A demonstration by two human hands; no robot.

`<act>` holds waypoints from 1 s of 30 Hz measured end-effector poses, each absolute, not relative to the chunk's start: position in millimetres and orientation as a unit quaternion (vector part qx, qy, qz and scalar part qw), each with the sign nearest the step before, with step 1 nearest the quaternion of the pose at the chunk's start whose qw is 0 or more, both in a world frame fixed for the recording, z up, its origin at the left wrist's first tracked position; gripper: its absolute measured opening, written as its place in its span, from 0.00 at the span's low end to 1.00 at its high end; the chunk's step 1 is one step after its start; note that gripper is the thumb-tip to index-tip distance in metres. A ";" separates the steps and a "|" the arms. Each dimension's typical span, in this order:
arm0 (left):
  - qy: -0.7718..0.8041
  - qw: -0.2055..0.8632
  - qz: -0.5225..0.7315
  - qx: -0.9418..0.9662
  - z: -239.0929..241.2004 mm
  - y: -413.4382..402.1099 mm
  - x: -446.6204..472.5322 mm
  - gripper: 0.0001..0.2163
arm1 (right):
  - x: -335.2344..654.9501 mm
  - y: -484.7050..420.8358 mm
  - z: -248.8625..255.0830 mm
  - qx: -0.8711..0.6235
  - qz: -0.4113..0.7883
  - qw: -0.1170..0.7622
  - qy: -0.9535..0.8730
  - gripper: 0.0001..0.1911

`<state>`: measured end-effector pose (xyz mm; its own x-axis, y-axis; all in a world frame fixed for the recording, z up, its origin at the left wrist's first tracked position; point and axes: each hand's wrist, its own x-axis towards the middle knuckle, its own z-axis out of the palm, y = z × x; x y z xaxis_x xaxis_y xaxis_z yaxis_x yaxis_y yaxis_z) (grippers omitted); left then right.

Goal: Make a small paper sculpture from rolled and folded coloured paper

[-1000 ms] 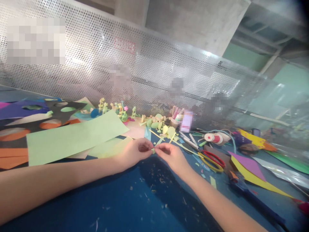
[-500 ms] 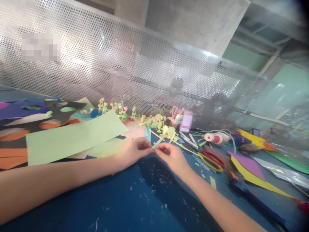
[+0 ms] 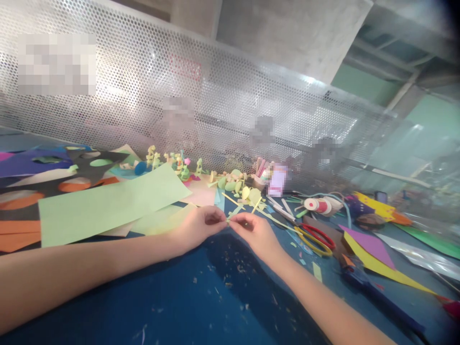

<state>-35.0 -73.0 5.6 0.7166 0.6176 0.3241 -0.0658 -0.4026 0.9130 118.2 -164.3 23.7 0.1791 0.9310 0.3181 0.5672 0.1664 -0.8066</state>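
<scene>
**In the middle of the blue table, two bare hands pinch one small green piece**

Taking the meeting fingertips as the centre of the dial, the left hand point(image 3: 197, 227) comes in from between eight and nine o'clock and the right hand point(image 3: 260, 235) from between three and four. Each has its thumb and forefinger drawn together, and the two sets of fingertips nearly touch. Between them, at the centre, is the small green piece point(image 3: 227, 221), clamped by both hands; most of it is hidden, so its shape cannot be told. A thin green strip point(image 3: 235, 210) shows just beyond the fingertips, toward one o'clock.

At nine o'clock a long light green sheet point(image 3: 115, 206) lies slantwise, overlapping other paper. Small paper figures point(image 3: 154, 160) stand near ten o'clock. At twelve is a heap of yellow-green paper pieces point(image 3: 233, 184), many of them rounded, and well behind it rises a perforated metal panel point(image 3: 223, 86). Scissors point(image 3: 300, 230) with red and yellow handles lie near three o'clock, below a red and white spool point(image 3: 318, 206). Toward four are a purple sheet point(image 3: 370, 244), a yellow sheet point(image 3: 388, 271) and a dark blue tool point(image 3: 381, 297). At six, tiny scraps dot the blue table point(image 3: 172, 297).
</scene>
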 end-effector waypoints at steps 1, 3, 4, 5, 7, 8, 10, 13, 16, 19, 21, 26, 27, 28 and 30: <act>0.180 0.514 0.331 0.770 5.4 -72.8 -34.8 0.07 | 118.1 -164.2 23.8 -0.614 0.197 0.460 -0.610 0.09; 0.182 0.512 0.330 0.772 5.8 -72.6 -34.6 0.07 | 117.5 -164.2 24.4 -0.614 0.198 0.459 -0.611 0.09; 0.182 0.513 0.330 0.771 6.2 -72.6 -34.5 0.07 | 117.0 -164.4 24.9 -0.614 0.199 0.458 -0.611 0.09; 0.179 0.516 0.330 0.770 6.6 -72.7 -34.5 0.07 | 116.4 -164.6 25.4 -0.614 0.201 0.457 -0.611 0.09; 0.174 0.519 0.326 0.770 7.2 -72.7 -34.5 0.08 | 115.4 -165.3 26.3 -0.614 0.202 0.456 -0.612 0.09; 0.174 0.519 0.322 0.773 7.2 -72.5 -34.5 0.09 | 115.1 -165.7 26.5 -0.613 0.201 0.455 -0.613 0.08; 0.184 0.512 0.312 0.779 6.7 -71.9 -34.5 0.09 | 115.0 -166.4 26.0 -0.609 0.195 0.457 -0.619 0.08; 0.203 0.505 0.298 0.784 6.2 -70.6 -34.9 0.10 | 116.3 -166.1 23.1 -0.599 0.191 0.461 -0.626 0.08; 0.210 0.518 0.283 0.780 8.1 -70.5 -36.0 0.10 | 118.5 -164.0 19.2 -0.583 0.208 0.483 -0.619 0.09; 0.207 0.533 0.271 0.774 11.3 -71.4 -37.2 0.12 | 119.3 -162.3 17.7 -0.570 0.224 0.504 -0.609 0.10; 0.209 0.536 0.268 0.773 12.9 -71.8 -37.7 0.13 | 118.3 -162.2 18.8 -0.574 0.247 0.508 -0.593 0.11; 0.209 0.556 0.255 0.763 13.6 -71.3 -37.2 0.13 | 115.4 -163.2 22.2 -0.581 0.312 0.526 -0.537 0.11; 0.210 0.562 0.255 0.758 13.2 -70.9 -37.0 0.12 | 115.5 -163.2 22.1 -0.576 0.312 0.527 -0.542 0.11; 0.211 0.567 0.258 0.753 12.9 -70.6 -36.7 0.12 | 115.7 -163.2 21.6 -0.568 0.306 0.525 -0.554 0.10; 0.213 0.575 0.271 0.742 12.1 -69.9 -36.4 0.12 | 116.3 -163.4 20.4 -0.556 0.269 0.511 -0.598 0.08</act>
